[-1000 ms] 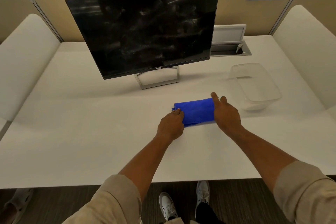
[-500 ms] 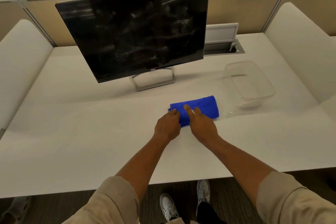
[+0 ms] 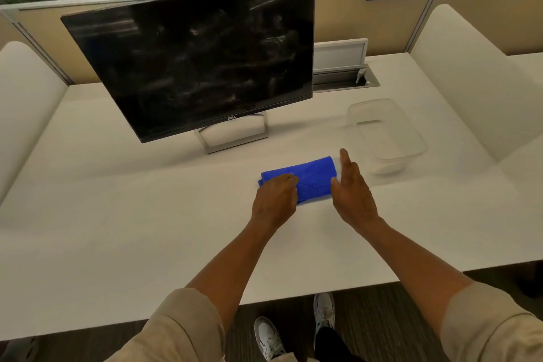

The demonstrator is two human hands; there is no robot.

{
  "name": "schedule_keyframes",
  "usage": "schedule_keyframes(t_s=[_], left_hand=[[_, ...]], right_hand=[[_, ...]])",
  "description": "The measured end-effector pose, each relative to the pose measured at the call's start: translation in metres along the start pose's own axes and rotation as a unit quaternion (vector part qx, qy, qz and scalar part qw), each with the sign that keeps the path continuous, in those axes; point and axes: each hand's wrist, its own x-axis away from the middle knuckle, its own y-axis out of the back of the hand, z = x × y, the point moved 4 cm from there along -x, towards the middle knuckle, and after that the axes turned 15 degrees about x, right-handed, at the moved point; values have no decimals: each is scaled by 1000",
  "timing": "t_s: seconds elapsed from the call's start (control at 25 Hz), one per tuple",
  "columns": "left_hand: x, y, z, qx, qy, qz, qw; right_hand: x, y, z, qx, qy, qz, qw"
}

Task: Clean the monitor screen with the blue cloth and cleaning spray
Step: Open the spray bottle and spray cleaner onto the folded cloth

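A folded blue cloth lies flat on the white desk, in front of the monitor's stand. My left hand rests on the cloth's left end with its fingers curled down on it. At the cloth's right end my right hand stands edge-on, fingers straight and together, touching the cloth's edge. The black Dell monitor is tilted, and its dark screen shows smears and streaks. No spray bottle is in view.
A clear plastic tub stands to the right of the cloth. Behind the monitor is a cable hatch with its lid up. Padded partitions bound the desk on the left and right.
My right hand slid left across the cloth's top, then back to its right end. My left hand stayed on the left end. The cloth stayed in place.
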Motion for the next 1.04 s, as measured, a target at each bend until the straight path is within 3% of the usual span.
schedule_keyframes(t_s=[0.16,0.44,1.04], left_hand=[[-13,-33,-31,117,-7,42,992],[-32,-86,-81,194,-14,120,973],[-49,-129,-101,197,35,177,964]], right_hand=[[1,1,-33,-84,-33,22,996],[-3,24,-86,-195,-116,-13,974],[-17,25,-124,-218,-130,-19,967]])
